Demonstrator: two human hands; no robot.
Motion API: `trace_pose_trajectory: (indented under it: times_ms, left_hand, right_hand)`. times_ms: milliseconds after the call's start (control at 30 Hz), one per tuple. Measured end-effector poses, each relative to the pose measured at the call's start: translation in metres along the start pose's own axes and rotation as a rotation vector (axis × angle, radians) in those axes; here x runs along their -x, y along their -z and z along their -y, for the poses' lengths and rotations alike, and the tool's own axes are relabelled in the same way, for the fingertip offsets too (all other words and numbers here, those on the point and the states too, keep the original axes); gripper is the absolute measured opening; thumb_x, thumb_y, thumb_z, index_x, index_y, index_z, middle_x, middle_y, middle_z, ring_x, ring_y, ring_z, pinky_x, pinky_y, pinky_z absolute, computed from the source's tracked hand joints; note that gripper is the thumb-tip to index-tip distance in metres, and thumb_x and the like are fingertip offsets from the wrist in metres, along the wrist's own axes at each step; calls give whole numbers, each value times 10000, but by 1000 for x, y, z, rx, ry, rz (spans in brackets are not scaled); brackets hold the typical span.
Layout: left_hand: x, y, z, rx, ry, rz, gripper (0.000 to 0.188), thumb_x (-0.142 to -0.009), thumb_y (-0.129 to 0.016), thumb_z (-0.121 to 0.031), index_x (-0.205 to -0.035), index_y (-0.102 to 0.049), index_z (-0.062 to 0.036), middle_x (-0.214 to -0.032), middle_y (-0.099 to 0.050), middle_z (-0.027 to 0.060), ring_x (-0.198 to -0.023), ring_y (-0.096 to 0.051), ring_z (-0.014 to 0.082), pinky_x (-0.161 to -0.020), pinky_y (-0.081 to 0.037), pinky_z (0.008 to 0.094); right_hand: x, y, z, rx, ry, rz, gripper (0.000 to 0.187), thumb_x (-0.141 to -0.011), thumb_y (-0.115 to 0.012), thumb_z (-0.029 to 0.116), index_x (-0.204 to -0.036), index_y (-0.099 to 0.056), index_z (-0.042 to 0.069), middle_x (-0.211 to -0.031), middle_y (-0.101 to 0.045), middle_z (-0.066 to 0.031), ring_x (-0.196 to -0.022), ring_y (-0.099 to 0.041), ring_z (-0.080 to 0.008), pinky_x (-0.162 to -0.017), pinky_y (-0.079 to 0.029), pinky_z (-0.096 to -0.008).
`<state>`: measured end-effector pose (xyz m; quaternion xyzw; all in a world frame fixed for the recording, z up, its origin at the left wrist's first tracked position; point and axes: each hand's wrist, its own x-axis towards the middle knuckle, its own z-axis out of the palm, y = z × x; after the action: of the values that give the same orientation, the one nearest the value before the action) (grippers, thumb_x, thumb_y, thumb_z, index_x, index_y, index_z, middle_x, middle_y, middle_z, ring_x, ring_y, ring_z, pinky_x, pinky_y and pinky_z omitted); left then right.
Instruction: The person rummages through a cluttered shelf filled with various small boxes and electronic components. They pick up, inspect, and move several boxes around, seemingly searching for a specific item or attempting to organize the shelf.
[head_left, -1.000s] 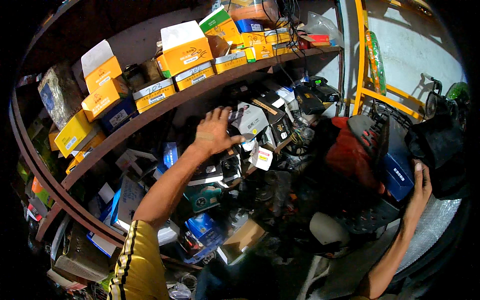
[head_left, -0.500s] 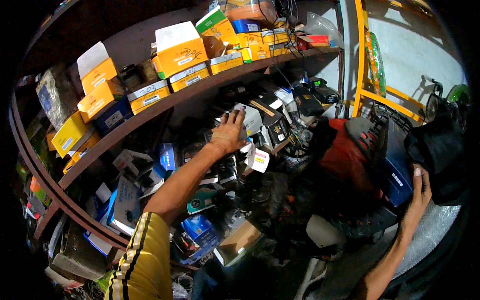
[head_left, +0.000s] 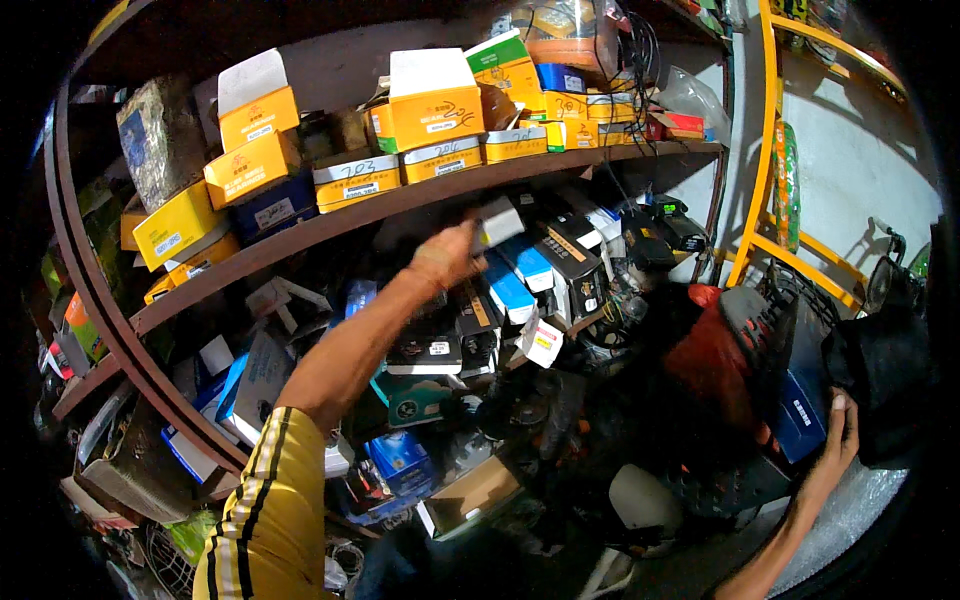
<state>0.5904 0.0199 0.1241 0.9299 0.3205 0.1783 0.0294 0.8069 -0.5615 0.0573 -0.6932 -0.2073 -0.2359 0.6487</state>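
On the middle shelf, my left hand point(head_left: 448, 256) is closed round one end of a small white box point(head_left: 498, 221), raised over the pile; motion blurs the fingers. Just below it lie blue-and-white boxes point(head_left: 523, 263) and a black box point(head_left: 570, 252) with a tan strip. At the far right, the fingers of my right hand point(head_left: 843, 430) press along the outer side of a dark blue box point(head_left: 802, 412), which stands upright against a dark crate point(head_left: 740, 490). My right thumb is hidden.
Yellow and orange cartons point(head_left: 435, 110) line the brown upper shelf point(head_left: 420, 200) above my left forearm. Black cables point(head_left: 640, 60) hang at its right end. An open cardboard box point(head_left: 470, 500) sits low in front. A yellow metal frame point(head_left: 760, 150) stands to the right.
My left hand has moved up with the white box, uncovering the blue-and-white boxes beneath. My right hand stays at the dark blue box. The whole view has shifted somewhat.
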Motion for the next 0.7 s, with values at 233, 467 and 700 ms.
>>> trace_pose_trajectory:
  times_ms: [233,467,700]
  left_hand:
    - [2,12,89,-91,-21,-401,789,-756,-877,-361,-1412,-580,-37,-1436,-597,224,-1330,-557,428,-1132,-459,474]
    - [-6,-47,214,3,194,-287,640,-847,-790,-277,-1417,-588,-68,-1436,-600,220,-1342,-557,415,-1140,-449,479]
    - [6,-50,140,-247,-219,-161,516,-983,-650,-280,-1454,-572,-84,-1485,-560,237,-1402,-514,400,-1151,-433,466]
  right_hand:
    - [0,-3,-5,-5,-59,-72,456,-1075,-563,345,-1219,-692,-68,-1251,-686,-162,-1182,-592,-253,-1110,-395,-360]
    - [-9,-5,-5,41,-71,-16,532,-1064,-580,400,-1292,-682,-69,-1351,-652,-188,-1255,-583,-284,-1156,-380,-387]
    - [-5,13,-4,83,-58,-14,563,-1063,-576,419,-1321,-668,-73,-1388,-640,-185,-1276,-578,-281,-1146,-395,-384]
